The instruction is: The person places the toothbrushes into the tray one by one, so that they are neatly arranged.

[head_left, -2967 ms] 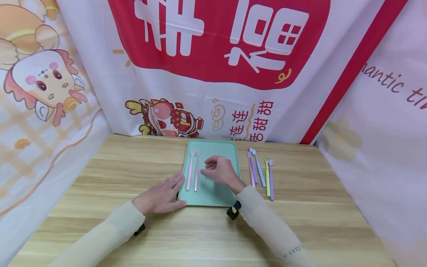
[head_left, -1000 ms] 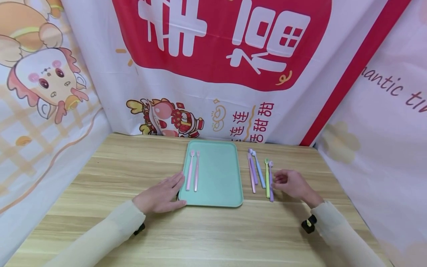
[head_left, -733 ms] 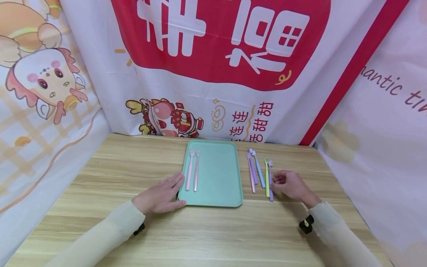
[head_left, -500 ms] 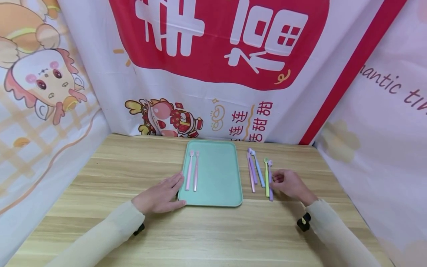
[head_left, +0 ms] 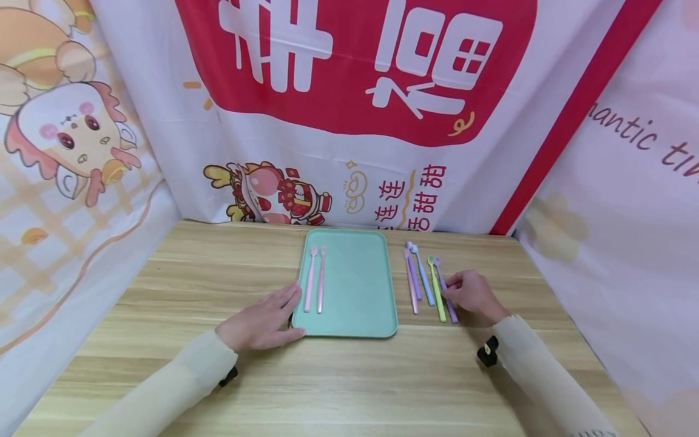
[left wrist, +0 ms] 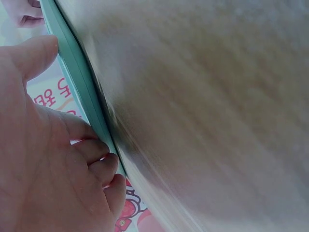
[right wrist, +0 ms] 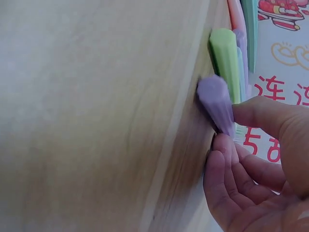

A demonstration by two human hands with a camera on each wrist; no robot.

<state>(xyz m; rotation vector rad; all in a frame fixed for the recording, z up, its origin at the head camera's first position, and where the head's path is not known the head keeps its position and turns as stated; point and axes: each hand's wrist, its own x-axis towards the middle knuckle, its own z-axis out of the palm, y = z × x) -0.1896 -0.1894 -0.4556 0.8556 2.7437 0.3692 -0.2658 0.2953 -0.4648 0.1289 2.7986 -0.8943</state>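
Pinching the purple toothbrush (right wrist: 216, 99) farthest right of the tray (head_left: 355, 291), the right hand (head_left: 471, 292) has a probably light, stiff, slick piece best held mid-length, while the left hand (head_left: 261, 320) rests loosely, gripping nothing, against the tray's left edge.

Moulded plastic on a smooth, wood-grained desk (head_left: 349, 388)
Streaked like pale timber, the desk carries a faint sheen toward its near edge. By the far edge, the mint tray (head_left: 355, 285) looks like smooth plastic with a satin finish. Toward the right edge, the purple toothbrush (head_left: 451, 310) and green toothbrush (head_left: 438, 294) have plastic handles, ribbed lengthwise in the right wrist view; the pink toothbrushes (head_left: 321, 285) on the tray look smooth and slightly shiny. Softly creased printed cloth (head_left: 349, 130) hangs beyond the far edge; the cream sleeves (head_left: 537, 370) are matt fabric.
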